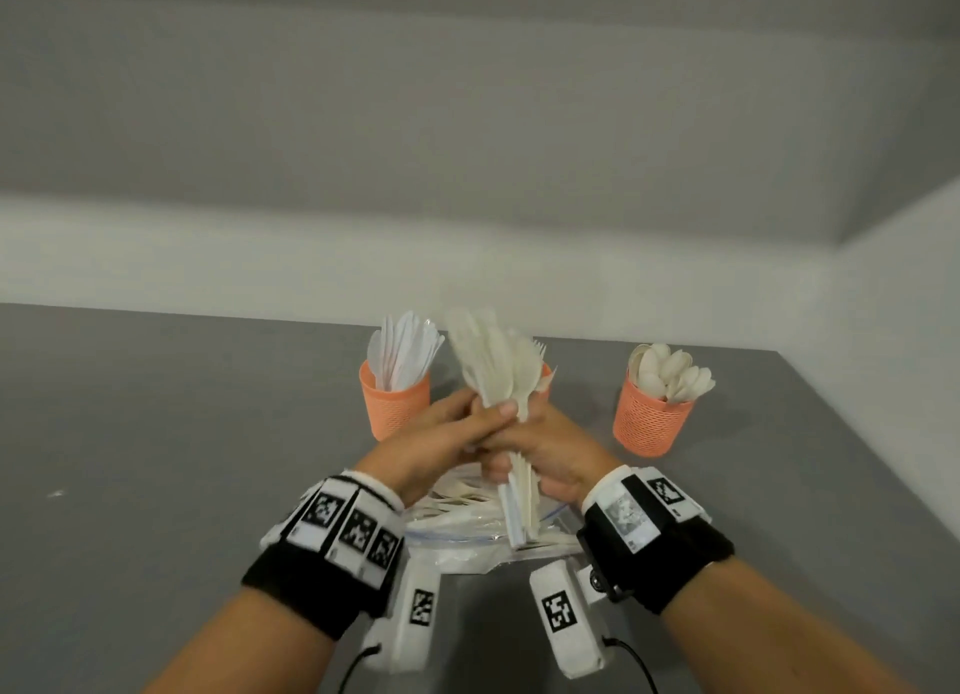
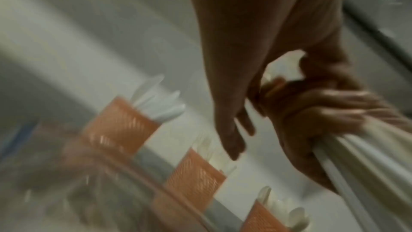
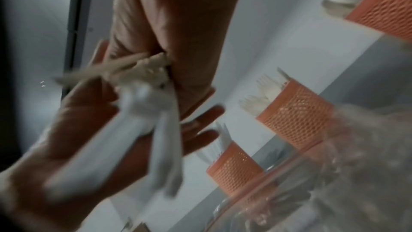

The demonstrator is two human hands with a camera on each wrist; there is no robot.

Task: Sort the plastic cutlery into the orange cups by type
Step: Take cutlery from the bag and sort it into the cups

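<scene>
Both hands clasp one bundle of plastic cutlery: left hand and right hand wrapped around it. Three orange cups stand just beyond them.

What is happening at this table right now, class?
A person holds a bundle of plastic cutlery upright in both hands, the right hand gripping the handles, the left hand closed over it. Behind stand three orange cups: knives, forks, spoons. More cutlery lies on a clear bag below.
</scene>
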